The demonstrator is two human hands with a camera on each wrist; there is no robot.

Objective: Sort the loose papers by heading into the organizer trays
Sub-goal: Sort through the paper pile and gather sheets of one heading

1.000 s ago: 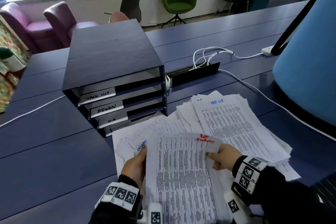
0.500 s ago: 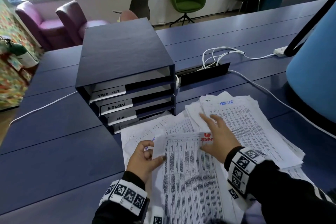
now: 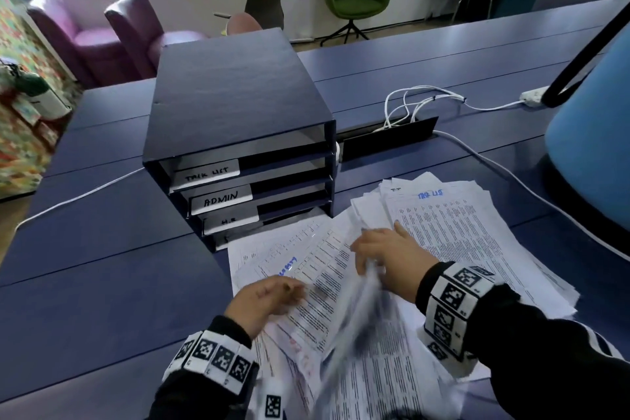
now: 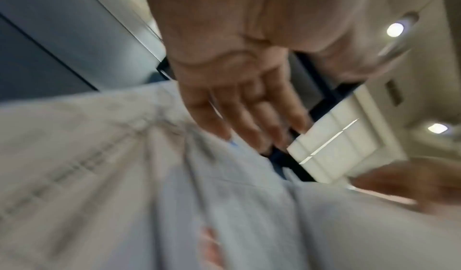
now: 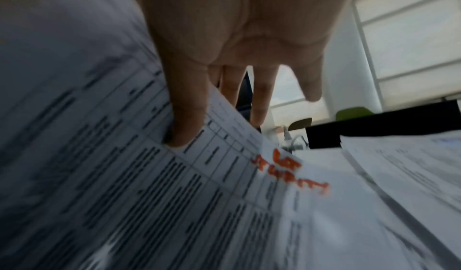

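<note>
A dark blue organizer [image 3: 238, 85] stands on the table, with trays labelled TASK LIST [image 3: 204, 174], ADMIN [image 3: 221, 199] and H.R [image 3: 230, 221] above a lowest tray whose label is hidden. Loose printed papers [image 3: 460, 232] fan out in front of it and to its right. My right hand [image 3: 385, 256] pinches a sheet with a red heading [image 5: 224, 185], thumb [image 5: 184, 116] on its face and the fingers behind. That sheet [image 3: 354, 317] is lifted on edge and blurred. My left hand [image 3: 269, 293] lies open over the papers, fingers [image 4: 249, 120] straight and holding nothing.
White cables [image 3: 409, 106] run into a black floor-box flap [image 3: 385, 143] behind the papers. A large blue lamp shade [image 3: 593, 133] stands at the right. A thin white cable [image 3: 78, 196] crosses the table left of the organizer. Chairs stand beyond the table.
My left hand has let go of the red-headed sheet's left edge. My right hand has taken hold of that sheet and swung it up off the pile.
</note>
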